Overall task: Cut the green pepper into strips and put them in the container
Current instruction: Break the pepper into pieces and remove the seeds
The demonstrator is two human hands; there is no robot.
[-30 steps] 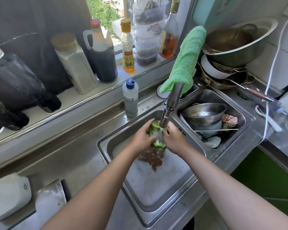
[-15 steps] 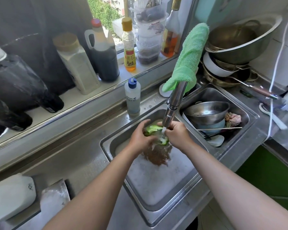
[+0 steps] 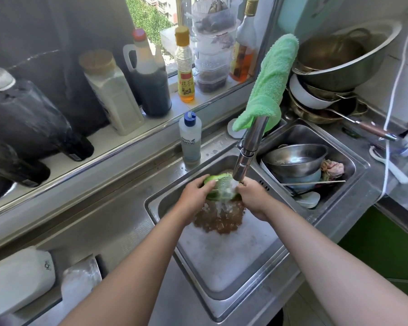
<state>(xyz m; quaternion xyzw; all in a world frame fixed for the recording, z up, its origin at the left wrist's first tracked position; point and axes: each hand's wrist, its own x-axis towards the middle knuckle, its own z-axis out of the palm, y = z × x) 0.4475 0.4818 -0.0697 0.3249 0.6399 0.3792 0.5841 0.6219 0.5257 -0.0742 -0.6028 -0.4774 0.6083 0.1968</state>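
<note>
- The main sink basin point(image 3: 156, 203) is hosting the work. Both hands are grasping the green pepper point(image 3: 219, 186) under the running faucet point(image 3: 248, 150). The left hand point(image 3: 194, 196) is curling round its left side and the right hand point(image 3: 253, 196) is clasping its right side, above a white board point(image 3: 229, 260) lying in the basin.
- The task is looking barely begun. The pepper is appearing whole and is only being rinsed, and no strips are showing, so cutting and loading are both remaining.
- The smaller right basin point(image 3: 355, 158) is holding a steel bowl point(image 3: 295, 158) sitting on a blue bowl point(image 3: 303, 181), with chopsticks point(image 3: 316, 182) lying across.
- At the desk's point(image 3: 360, 191) far corner, a wide steel basin point(image 3: 353, 67) is resting tilted on piled bowls and pans.
- On the windowsill point(image 3: 99, 140), stacked clear tubs point(image 3: 212, 55) are holding something dark, possibly food, though glare is obscuring it.
- Which of these is waiting for the strips is not showing.
</note>
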